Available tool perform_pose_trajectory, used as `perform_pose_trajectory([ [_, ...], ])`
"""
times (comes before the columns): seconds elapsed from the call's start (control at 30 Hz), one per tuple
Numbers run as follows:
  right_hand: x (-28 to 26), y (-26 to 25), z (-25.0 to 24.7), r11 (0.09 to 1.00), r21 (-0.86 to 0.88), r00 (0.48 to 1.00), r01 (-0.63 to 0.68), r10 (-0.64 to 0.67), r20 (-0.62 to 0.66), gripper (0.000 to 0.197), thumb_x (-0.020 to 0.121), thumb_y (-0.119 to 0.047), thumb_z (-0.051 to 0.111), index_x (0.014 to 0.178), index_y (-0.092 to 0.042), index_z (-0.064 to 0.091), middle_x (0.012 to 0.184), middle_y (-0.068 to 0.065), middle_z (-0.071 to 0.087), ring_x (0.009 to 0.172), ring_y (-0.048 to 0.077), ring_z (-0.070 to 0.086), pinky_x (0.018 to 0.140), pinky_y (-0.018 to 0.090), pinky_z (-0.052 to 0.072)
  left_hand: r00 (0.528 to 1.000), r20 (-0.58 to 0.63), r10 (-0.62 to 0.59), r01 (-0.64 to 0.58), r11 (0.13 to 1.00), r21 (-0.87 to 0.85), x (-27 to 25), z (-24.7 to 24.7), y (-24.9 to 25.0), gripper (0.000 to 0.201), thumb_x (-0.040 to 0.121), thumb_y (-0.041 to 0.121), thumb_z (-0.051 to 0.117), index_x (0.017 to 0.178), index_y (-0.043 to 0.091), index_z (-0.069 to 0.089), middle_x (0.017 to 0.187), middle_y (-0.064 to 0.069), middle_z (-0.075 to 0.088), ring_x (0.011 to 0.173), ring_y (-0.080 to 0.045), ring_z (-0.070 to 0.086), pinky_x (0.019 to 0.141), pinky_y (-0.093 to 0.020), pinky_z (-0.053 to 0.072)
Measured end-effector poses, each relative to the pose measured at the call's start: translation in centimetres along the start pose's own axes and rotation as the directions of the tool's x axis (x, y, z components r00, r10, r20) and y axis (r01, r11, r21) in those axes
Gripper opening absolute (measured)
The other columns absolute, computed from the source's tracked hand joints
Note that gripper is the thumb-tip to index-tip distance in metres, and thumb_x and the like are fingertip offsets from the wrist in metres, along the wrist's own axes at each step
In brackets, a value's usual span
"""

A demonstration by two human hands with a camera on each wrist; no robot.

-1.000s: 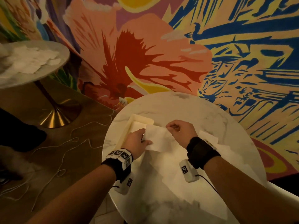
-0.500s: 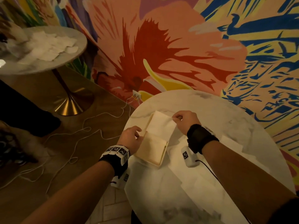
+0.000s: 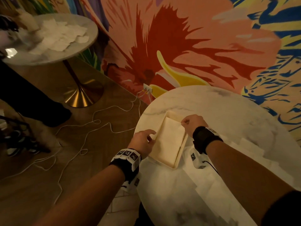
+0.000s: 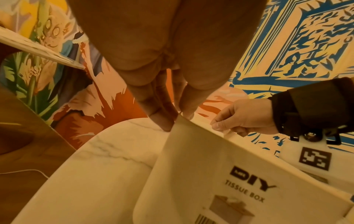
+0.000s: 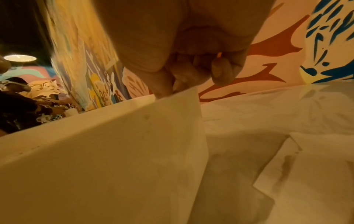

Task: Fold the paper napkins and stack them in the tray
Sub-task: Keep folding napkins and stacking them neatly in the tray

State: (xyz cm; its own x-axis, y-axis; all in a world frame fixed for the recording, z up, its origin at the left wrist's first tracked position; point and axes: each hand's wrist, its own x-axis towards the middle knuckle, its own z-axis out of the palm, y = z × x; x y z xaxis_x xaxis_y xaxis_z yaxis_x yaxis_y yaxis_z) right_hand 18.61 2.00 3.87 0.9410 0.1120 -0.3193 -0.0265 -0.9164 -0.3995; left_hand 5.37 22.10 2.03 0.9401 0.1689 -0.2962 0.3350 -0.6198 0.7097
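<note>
White napkin point(image 3: 169, 137) lies in the tray point(image 3: 178, 156), our fingertips on two of its corners. Our right hand point(image 3: 193, 125) pinches the far-right corner between thumb and curled fingers; our left hand point(image 3: 142, 141) pinches the left edge with fingers point(image 4: 161, 116) pointing down. Tray sits on the left part of the marble table point(image 3: 228, 115). Loose napkins point(image 3: 203, 180) lie on the table near and right of the tray. Far left, a second table point(image 3: 48, 57) holds more paper.

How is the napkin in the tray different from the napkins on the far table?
The napkin in the tray is one neat, flat rectangle; both hands pinch its corners. The napkins on the far table lie loose, overlapping, in a messy heap, untouched. Both are white paper.
</note>
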Motion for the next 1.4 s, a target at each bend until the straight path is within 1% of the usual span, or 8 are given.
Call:
perform_pose_trajectory([
  [0.2, -0.1, -0.2, 0.2, 0.998, -0.065, 1.0, 0.013, -0.013, 0.006, 0.013, 0.094, -0.027, 0.06, 0.096, -0.031, 0.072, 0.106, 0.001, 0.07, 0.096, 0.024, 0.064, 0.088, 0.034, 0.054, 1.0, -0.009, 0.004, -0.004, 1.0, 0.024, 0.1, 0.1, -0.1, 0.031, 0.094, 0.022, 0.063, 0.124, 0.03, 0.063, 0.102, 0.005, 0.067, 0.09, -0.013, 0.064, 0.088, -0.033, 0.055],
  [0.4, -0.8, 0.0, -0.6, 0.994, -0.101, 0.999, 0.046, -0.044, 0.023, 0.031, 0.092, -0.034, 0.064, 0.122, -0.025, 0.067, 0.121, 0.002, 0.066, 0.106, 0.024, 0.063, 0.095, 0.034, 0.051, 1.0, -0.001, -0.011, 0.011, 0.999, 0.046, 0.1, 0.1, 0.0, 0.032, 0.093, 0.025, 0.063, 0.125, 0.03, 0.06, 0.101, 0.008, 0.066, 0.092, -0.013, 0.063, 0.088, -0.035, 0.055],
  [0.53, -2.1, 1.0, -2.2, 0.996, 0.024, 0.995, 0.082, -0.08, -0.059, 0.021, 0.092, -0.033, 0.063, 0.111, -0.025, 0.07, 0.114, -0.003, 0.068, 0.1, 0.019, 0.064, 0.09, 0.03, 0.052, 0.999, -0.043, 0.004, -0.001, 0.998, 0.064, -0.1, -0.1, 0.5, 0.043, 0.092, 0.027, 0.066, 0.133, 0.029, 0.052, 0.109, 0.008, 0.059, 0.097, -0.013, 0.058, 0.089, -0.032, 0.051],
  [0.73, -5.8, 7.3, -5.0, 0.96, 0.278, 0.969, 0.04, 0.031, -0.246, 0.018, 0.093, -0.027, 0.063, 0.099, -0.016, 0.074, 0.102, 0.001, 0.072, 0.098, 0.019, 0.064, 0.087, 0.021, 0.043, 0.966, -0.127, 0.227, -0.21, 0.968, 0.137, -1.1, 2.0, 4.7, 0.046, 0.092, 0.028, 0.062, 0.136, 0.027, 0.046, 0.112, 0.008, 0.057, 0.108, -0.017, 0.045, 0.096, -0.032, 0.041],
  [0.97, -11.8, 18.7, -6.6, 0.912, 0.369, 0.94, -0.181, 0.271, -0.208, 0.022, 0.095, -0.027, 0.059, 0.09, -0.01, 0.073, 0.093, 0.008, 0.073, 0.082, 0.028, 0.067, 0.089, 0.042, 0.053, 0.931, 0.05, 0.362, -0.365, 0.929, 0.066, -2.9, 8.9, 9.9, 0.037, 0.093, 0.027, 0.061, 0.129, 0.027, 0.053, 0.108, 0.009, 0.055, 0.098, -0.012, 0.051, 0.09, -0.028, 0.045],
  [1.07, -14.2, 23.0, -6.2, 0.883, 0.378, 0.916, -0.278, 0.363, -0.173, 0.025, 0.094, -0.032, 0.057, 0.088, -0.013, 0.072, 0.087, 0.006, 0.073, 0.078, 0.026, 0.069, 0.087, 0.041, 0.054, 0.925, 0.156, 0.346, -0.359, 0.931, 0.063, -3.6, 12.2, 11.1, 0.034, 0.094, 0.028, 0.06, 0.127, 0.029, 0.054, 0.109, 0.01, 0.056, 0.091, -0.01, 0.055, 0.084, -0.024, 0.046],
  [1.3, -18.9, 29.9, -2.7, 0.83, 0.363, 0.888, -0.425, 0.459, -0.011, 0.007, 0.093, -0.033, 0.061, 0.093, -0.028, 0.066, 0.107, 0.003, 0.071, 0.103, 0.026, 0.066, 0.096, 0.041, 0.051, 0.908, 0.353, 0.227, -0.284, 0.951, 0.119, -5.5, 19.0, 13.1, 0.033, 0.095, 0.03, 0.059, 0.127, 0.027, 0.054, 0.111, 0.008, 0.063, 0.091, -0.013, 0.062, 0.082, -0.03, 0.053],
  [1.4, -20.1, 31.0, -1.3, 0.844, 0.32, 0.898, -0.43, 0.435, 0.059, 0.027, 0.095, -0.03, 0.058, 0.12, -0.023, 0.066, 0.128, 0.001, 0.064, 0.119, 0.022, 0.058, 0.108, 0.031, 0.041, 0.892, 0.419, 0.172, -0.247, 0.96, 0.131, -5.9, 21.2, 13.8, 0.034, 0.095, 0.029, 0.058, 0.129, 0.025, 0.053, 0.116, 0.006, 0.063, 0.093, -0.015, 0.063, 0.081, -0.029, 0.053],
])
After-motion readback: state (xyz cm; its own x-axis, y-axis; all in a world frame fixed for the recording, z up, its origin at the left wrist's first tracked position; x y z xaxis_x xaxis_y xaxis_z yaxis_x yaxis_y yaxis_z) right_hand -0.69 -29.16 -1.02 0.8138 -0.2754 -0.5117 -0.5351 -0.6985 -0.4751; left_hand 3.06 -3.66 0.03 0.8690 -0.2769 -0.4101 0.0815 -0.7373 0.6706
